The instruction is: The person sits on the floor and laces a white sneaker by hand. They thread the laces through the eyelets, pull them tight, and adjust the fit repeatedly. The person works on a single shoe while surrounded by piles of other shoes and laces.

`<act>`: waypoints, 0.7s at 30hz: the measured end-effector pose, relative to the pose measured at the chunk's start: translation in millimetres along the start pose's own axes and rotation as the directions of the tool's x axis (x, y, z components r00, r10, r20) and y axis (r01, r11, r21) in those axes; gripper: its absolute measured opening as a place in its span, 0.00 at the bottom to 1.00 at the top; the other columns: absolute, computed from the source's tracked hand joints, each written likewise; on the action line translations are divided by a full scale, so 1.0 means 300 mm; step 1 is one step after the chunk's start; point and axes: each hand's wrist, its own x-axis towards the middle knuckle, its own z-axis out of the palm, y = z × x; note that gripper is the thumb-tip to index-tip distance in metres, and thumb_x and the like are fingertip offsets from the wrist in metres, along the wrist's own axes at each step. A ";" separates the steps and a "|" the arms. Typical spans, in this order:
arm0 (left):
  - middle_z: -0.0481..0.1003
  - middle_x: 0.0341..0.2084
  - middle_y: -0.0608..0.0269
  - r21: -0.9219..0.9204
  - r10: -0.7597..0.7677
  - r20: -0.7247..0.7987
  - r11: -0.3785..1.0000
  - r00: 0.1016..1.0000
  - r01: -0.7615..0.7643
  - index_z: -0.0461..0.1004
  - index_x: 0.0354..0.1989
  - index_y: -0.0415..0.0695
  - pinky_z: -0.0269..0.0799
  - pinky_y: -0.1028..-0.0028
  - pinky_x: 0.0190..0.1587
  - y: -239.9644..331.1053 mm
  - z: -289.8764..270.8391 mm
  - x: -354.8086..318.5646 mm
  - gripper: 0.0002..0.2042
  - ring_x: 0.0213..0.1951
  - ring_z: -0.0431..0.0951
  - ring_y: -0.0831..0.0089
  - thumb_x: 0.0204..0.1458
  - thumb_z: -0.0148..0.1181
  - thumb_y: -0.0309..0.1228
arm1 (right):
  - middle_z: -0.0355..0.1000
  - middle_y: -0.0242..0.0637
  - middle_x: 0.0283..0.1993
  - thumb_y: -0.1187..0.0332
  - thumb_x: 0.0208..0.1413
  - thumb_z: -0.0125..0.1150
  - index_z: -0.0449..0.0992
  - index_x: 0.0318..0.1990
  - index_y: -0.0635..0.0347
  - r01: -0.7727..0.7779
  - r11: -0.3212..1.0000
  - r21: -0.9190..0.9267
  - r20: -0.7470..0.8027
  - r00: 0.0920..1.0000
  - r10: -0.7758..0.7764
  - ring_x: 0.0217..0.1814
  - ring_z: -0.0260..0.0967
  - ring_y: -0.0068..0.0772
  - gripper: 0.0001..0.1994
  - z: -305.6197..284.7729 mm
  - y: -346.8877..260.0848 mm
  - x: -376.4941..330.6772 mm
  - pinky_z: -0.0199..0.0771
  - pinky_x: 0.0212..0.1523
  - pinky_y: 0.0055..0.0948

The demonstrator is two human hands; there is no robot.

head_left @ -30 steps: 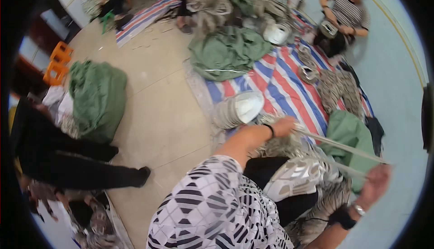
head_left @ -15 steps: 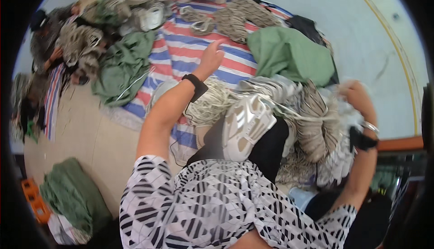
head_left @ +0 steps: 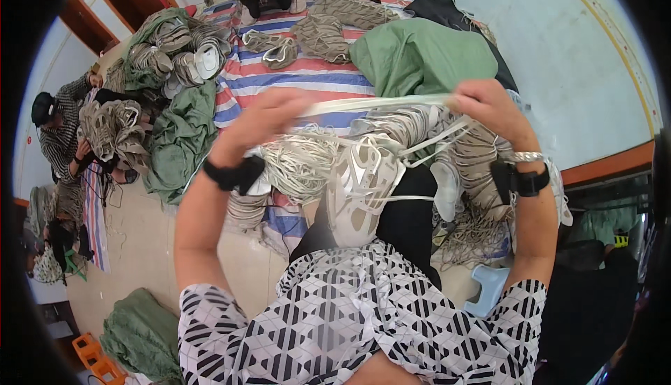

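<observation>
Head view, left hand (head_left: pixel 262 116): closed on one end of pale lace (head_left: pixel 377 104).
Right hand (head_left: pixel 489 105): gripping the other end, lace taut between.
Shoe (head_left: pixel 360 186): beige, on lap below lace.
Beside: loose lace pile (head_left: pixel 300 161), striped mat (head_left: pixel 272 77).

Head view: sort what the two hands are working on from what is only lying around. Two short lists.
In hand:
- flat white lace, stretched between left hand and right hand
- pale shoe on the lap, lace threaded into it

Lying about:
- bundle of white laces
- green cloth
- piles of shoes
- striped mat
- blue stool
</observation>
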 end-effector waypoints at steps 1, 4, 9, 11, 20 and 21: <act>0.62 0.18 0.79 0.067 -0.038 -0.114 0.997 0.993 0.045 0.74 0.29 0.44 0.52 0.82 0.20 -0.036 -0.067 -0.039 0.14 0.20 0.58 0.88 0.59 0.50 0.41 | 0.62 0.33 0.16 0.62 0.52 0.56 0.74 0.26 0.66 -0.065 0.992 -0.111 0.007 0.998 0.067 0.21 0.60 0.24 0.14 -0.013 0.045 -0.055 0.60 0.25 0.28; 0.58 0.16 0.80 0.001 -0.051 -0.267 0.999 0.962 0.053 0.71 0.27 0.44 0.47 0.82 0.19 -0.034 -0.171 -0.159 0.12 0.18 0.54 0.89 0.59 0.51 0.37 | 0.63 0.36 0.17 0.63 0.51 0.56 0.75 0.27 0.64 -0.220 0.857 -0.467 -0.104 0.975 0.194 0.23 0.65 0.26 0.12 -0.023 0.281 -0.276 0.63 0.26 0.29; 0.61 0.15 0.79 -0.066 -0.123 -0.351 0.992 0.928 0.106 0.71 0.27 0.43 0.49 0.84 0.19 -0.039 -0.166 -0.321 0.10 0.17 0.57 0.89 0.58 0.51 0.32 | 0.69 0.32 0.18 0.65 0.53 0.51 0.78 0.27 0.60 -0.537 0.720 0.440 -0.632 0.385 0.673 0.14 0.62 0.21 0.11 -0.105 0.545 -0.550 0.59 0.15 0.28; 0.63 0.15 0.78 -0.030 -0.139 -0.350 0.990 0.926 0.138 0.72 0.26 0.42 0.52 0.86 0.20 -0.046 -0.127 -0.342 0.09 0.17 0.59 0.89 0.57 0.51 0.31 | 0.66 0.30 0.15 0.63 0.57 0.49 0.77 0.27 0.59 -0.678 0.685 0.267 -0.616 0.426 0.663 0.13 0.61 0.20 0.14 -0.092 0.607 -0.665 0.56 0.13 0.26; 0.73 0.24 0.69 0.014 -0.128 0.361 0.991 0.924 0.132 0.76 0.34 0.36 0.66 0.79 0.31 -0.170 0.350 -0.235 0.06 0.28 0.71 0.82 0.54 0.58 0.28 | 0.74 0.44 0.33 0.69 0.38 0.64 0.76 0.35 0.56 -0.568 0.779 -0.265 0.174 0.766 0.618 0.38 0.71 0.52 0.13 0.511 0.376 -0.741 0.70 0.38 0.42; 0.72 0.24 0.69 0.075 -0.058 0.342 0.997 0.938 0.034 0.75 0.34 0.36 0.66 0.79 0.32 -0.178 0.390 -0.223 0.07 0.28 0.71 0.83 0.55 0.57 0.27 | 0.74 0.43 0.36 0.69 0.38 0.64 0.75 0.39 0.55 -0.464 0.813 -0.351 0.137 0.834 0.535 0.41 0.71 0.52 0.15 0.544 0.296 -0.727 0.70 0.40 0.41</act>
